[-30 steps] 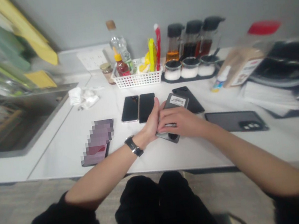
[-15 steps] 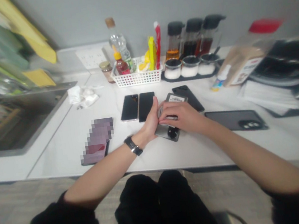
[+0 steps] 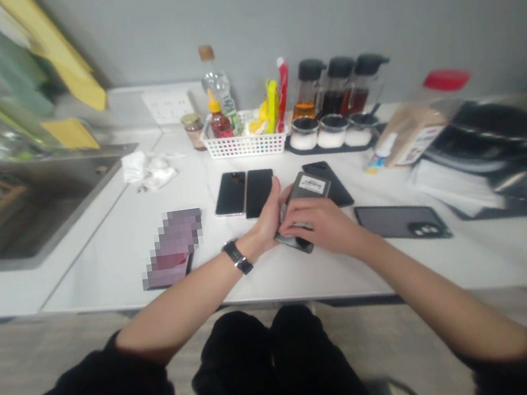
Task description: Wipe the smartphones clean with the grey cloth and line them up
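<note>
My left hand (image 3: pixel 269 224), with a black watch on its wrist, cradles a grey phone (image 3: pixel 299 190) from below and the side, thumb raised. The phone's back faces up, with a white barcode label near its far end. Over the phone's lower half, my right hand (image 3: pixel 318 221) has its fingertips pinched together against the back; whatever they pinch is hidden. Two black-screened phones, one on the left (image 3: pixel 230 194) and one beside it (image 3: pixel 259 193), lie just beyond. Another dark phone (image 3: pixel 339 189) lies partly behind the held one.
A phone with a blurred-out screen (image 3: pixel 173 247) lies left, a grey-backed phone (image 3: pixel 388 222) right. Along the wall stand a white basket (image 3: pixel 247 146) of condiments, seasoning jars (image 3: pixel 332 131) and a red-lidded container (image 3: pixel 422 131). Crumpled tissue (image 3: pixel 148 170) sits near the sink (image 3: pixel 58 257).
My right hand has shifted slightly toward me along the phone's back and now covers its camera area. The view has tilted a little, so the background sits lower.
</note>
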Motion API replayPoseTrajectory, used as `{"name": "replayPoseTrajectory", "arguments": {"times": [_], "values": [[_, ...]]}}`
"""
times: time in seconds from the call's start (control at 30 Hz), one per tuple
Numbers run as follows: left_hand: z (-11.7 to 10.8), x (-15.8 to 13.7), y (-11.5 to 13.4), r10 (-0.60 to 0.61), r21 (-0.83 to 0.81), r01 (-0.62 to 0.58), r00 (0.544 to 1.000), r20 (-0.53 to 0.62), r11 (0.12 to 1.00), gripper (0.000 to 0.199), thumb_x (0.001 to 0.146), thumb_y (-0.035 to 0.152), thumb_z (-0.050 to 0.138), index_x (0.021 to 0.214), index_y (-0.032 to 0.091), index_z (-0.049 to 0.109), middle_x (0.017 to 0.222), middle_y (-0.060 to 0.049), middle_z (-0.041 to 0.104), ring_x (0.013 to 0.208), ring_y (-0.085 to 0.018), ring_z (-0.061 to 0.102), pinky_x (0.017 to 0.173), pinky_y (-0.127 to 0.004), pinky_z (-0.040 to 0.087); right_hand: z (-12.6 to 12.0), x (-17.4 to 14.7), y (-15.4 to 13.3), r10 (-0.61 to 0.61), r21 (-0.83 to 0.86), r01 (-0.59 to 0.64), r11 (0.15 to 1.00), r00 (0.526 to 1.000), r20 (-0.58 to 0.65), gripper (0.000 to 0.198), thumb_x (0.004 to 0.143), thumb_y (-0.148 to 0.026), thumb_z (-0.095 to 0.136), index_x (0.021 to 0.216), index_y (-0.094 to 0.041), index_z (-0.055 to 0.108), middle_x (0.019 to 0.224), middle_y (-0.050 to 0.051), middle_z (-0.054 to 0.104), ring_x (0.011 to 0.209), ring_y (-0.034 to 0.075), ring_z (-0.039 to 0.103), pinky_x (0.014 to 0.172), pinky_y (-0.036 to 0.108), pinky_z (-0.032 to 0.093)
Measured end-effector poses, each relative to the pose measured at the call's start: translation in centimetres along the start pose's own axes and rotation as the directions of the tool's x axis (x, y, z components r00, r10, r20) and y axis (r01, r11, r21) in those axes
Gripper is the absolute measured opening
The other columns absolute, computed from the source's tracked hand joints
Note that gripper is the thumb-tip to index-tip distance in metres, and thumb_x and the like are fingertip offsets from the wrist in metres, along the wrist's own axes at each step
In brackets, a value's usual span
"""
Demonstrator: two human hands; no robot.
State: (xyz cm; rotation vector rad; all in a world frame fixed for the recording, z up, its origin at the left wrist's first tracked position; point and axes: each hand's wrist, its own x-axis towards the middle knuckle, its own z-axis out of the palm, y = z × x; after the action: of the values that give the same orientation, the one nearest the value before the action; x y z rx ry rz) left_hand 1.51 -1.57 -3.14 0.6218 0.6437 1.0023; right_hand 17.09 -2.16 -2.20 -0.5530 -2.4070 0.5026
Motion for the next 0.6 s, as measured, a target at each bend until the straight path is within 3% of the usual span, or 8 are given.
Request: {"name": "replayPoseTrajectory", "arguments": {"times": [0.13, 0.3, 0.4, 0.5, 0.6], "values": [[0.3, -0.3, -0.1, 0.008, 0.049, -0.011, 0.998, 0.063, 0.999, 0.075, 0.113, 0.066, 0.025, 0.142, 0.012, 0.068, 0.114, -0.013, 0.082, 0.096, -0.023, 0.078, 0.087, -0.03, 0.059, -2.0, -1.8, 0.6, 0.019, 0.022, -0.02, 1.0, 0.999, 0.043, 0.016, 0.105, -0.03, 0.069, 0.098, -0.024, 0.083, 0.098, 0.004, 0.077, 0.091, 0.019, 0.073, 0.081, 0.032, 0.056], [-0.3, -0.2, -0.1, -0.068, 0.082, 0.051, 0.973, 0.219, 0.995, 0.084, 0.11, 0.073, 0.015, 0.153, 0.015, 0.058, 0.116, -0.019, 0.081, 0.085, -0.032, 0.08, 0.079, -0.047, 0.064, -5.5, -1.2, 5.2, 0.193, -0.013, -0.199, 0.98, 0.963, -0.188, 0.01, 0.099, -0.03, 0.079, 0.093, -0.023, 0.084, 0.094, 0.005, 0.078, 0.087, 0.021, 0.073, 0.081, 0.035, 0.057], [-0.8, 0.1, -0.3, -0.083, 0.121, 0.061, 0.98, 0.18, 0.991, 0.086, 0.108, 0.076, 0.02, 0.153, 0.014, 0.058, 0.11, -0.018, 0.081, 0.082, -0.031, 0.08, 0.081, -0.047, 0.063, -4.1, -0.6, 4.7, 0.211, 0.031, -0.21, 0.977, 0.954, -0.212, 0.007, 0.097, -0.027, 0.081, 0.092, -0.023, 0.084, 0.093, 0.004, 0.078, 0.087, 0.02, 0.074, 0.081, 0.034, 0.057], [-0.9, 0.3, -0.6, 0.001, 0.154, -0.013, 0.997, 0.078, 0.988, 0.082, 0.109, 0.075, 0.03, 0.148, 0.012, 0.064, 0.114, -0.015, 0.082, 0.098, -0.027, 0.079, 0.096, -0.037, 0.06, -1.0, -1.2, 1.7, 0.13, 0.076, -0.123, 0.989, 0.987, -0.094, 0.007, 0.099, -0.027, 0.079, 0.095, -0.024, 0.084, 0.096, 0.004, 0.079, 0.089, 0.019, 0.074, 0.084, 0.032, 0.058], [-0.7, 0.2, -0.7, 0.048, 0.177, -0.07, 0.991, 0.123, 0.982, 0.078, 0.11, 0.072, 0.033, 0.144, 0.012, 0.069, 0.123, -0.014, 0.082, 0.113, -0.025, 0.076, 0.106, -0.031, 0.054, 0.2, -2.6, -0.2, 0.044, 0.039, -0.043, 0.998, 0.998, -0.04, 0.011, 0.103, -0.028, 0.074, 0.101, -0.025, 0.084, 0.104, 0.005, 0.078, 0.097, 0.019, 0.073, 0.087, 0.032, 0.057]]}}
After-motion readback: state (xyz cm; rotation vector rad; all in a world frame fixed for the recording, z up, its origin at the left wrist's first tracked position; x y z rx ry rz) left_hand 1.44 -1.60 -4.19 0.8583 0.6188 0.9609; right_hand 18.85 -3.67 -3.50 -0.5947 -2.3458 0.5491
